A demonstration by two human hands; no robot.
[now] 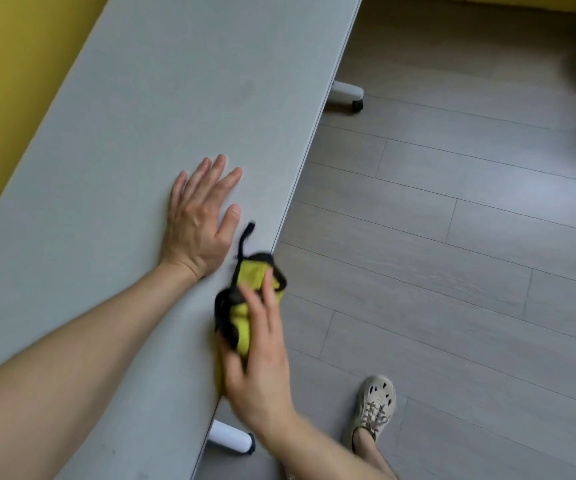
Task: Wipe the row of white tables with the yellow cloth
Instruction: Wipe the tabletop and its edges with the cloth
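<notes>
Left hand (200,220) flat on white tabletop (134,109), fingers spread, holding nothing. Right hand (262,355) grips bunched yellow cloth (246,306) at tabletop's near edge; image blurred there.

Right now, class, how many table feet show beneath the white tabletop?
2. The far foot stands along the tabletop edge; the near foot lies below the right hand. More may hide under the tabletop.
</notes>
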